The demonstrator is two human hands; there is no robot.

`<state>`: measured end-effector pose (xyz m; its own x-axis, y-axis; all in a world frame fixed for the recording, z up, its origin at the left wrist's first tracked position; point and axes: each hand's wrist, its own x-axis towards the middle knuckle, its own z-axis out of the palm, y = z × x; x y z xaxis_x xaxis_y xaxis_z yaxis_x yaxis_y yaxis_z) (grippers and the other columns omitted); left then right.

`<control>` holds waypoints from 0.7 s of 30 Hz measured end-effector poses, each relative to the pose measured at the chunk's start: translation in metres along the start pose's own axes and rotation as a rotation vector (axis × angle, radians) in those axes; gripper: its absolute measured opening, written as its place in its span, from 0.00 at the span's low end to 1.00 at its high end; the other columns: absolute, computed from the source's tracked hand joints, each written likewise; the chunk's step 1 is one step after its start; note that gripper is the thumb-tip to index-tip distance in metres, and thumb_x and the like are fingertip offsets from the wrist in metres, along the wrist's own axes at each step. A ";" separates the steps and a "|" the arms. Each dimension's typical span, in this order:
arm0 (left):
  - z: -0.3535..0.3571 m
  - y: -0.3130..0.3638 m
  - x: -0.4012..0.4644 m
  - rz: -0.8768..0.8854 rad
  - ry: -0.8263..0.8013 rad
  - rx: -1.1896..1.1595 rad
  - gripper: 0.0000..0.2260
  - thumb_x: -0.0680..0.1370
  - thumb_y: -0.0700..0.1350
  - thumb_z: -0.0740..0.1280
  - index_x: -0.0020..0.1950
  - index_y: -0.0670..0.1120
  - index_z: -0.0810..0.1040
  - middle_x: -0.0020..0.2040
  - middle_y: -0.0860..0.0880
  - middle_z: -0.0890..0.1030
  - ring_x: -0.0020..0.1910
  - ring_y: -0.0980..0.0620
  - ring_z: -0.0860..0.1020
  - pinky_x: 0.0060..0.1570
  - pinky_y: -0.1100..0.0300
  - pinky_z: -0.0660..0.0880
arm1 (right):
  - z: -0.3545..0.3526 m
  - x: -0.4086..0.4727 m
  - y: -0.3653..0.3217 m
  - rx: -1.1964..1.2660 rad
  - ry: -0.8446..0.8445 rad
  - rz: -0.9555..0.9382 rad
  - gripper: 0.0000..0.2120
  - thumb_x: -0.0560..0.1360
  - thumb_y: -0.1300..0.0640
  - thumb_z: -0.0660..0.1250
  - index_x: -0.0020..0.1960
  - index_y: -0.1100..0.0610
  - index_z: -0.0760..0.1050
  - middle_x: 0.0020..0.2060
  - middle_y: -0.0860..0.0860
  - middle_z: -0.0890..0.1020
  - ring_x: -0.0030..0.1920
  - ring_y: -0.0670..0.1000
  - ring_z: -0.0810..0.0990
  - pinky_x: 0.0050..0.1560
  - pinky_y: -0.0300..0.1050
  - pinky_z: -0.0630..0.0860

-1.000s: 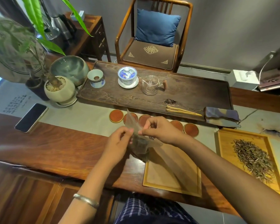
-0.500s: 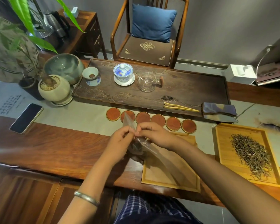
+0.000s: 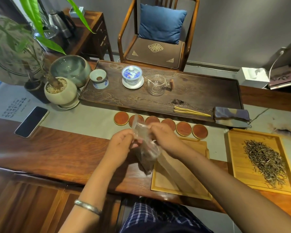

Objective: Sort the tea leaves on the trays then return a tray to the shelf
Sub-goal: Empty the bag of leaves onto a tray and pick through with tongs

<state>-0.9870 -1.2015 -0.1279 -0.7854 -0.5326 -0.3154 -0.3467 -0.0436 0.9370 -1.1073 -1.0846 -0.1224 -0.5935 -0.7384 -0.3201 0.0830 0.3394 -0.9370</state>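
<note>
The right hand (image 3: 165,140) hides the near tray's (image 3: 178,182) far-left corner; the bag's (image 3: 147,155) dark contents are blurred

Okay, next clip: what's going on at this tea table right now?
A person holds a clear plastic bag of dark tea leaves, with the left hand and right hand both pinching its top. The bag hangs by the near bamboo tray, which looks bare. The right tray already holds a pile of pale tea leaves. Neither tray is shelved yet.
</note>
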 end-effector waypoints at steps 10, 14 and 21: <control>-0.035 -0.001 0.001 0.075 0.079 0.239 0.15 0.77 0.41 0.63 0.30 0.50 0.78 0.33 0.49 0.83 0.38 0.48 0.81 0.41 0.54 0.76 | -0.036 -0.008 -0.001 -0.296 0.070 -0.041 0.13 0.77 0.64 0.60 0.37 0.72 0.69 0.32 0.66 0.75 0.31 0.51 0.82 0.40 0.59 0.80; -0.029 0.001 0.002 0.087 0.047 0.283 0.12 0.77 0.42 0.64 0.34 0.43 0.79 0.33 0.51 0.82 0.34 0.56 0.78 0.40 0.59 0.73 | -0.031 -0.010 -0.005 -0.341 0.041 -0.073 0.18 0.75 0.57 0.66 0.34 0.67 0.65 0.32 0.67 0.73 0.37 0.63 0.81 0.40 0.59 0.77; -0.032 -0.003 0.006 0.076 0.079 0.218 0.12 0.76 0.39 0.63 0.32 0.44 0.77 0.32 0.49 0.82 0.38 0.48 0.81 0.42 0.56 0.77 | -0.043 -0.008 0.003 -0.292 0.095 -0.109 0.12 0.73 0.67 0.64 0.33 0.62 0.64 0.30 0.58 0.71 0.34 0.52 0.83 0.35 0.49 0.77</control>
<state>-0.9741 -1.2314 -0.1277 -0.7739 -0.5921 -0.2246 -0.3971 0.1776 0.9004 -1.1365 -1.0529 -0.1171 -0.6597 -0.7265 -0.1922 -0.2103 0.4240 -0.8809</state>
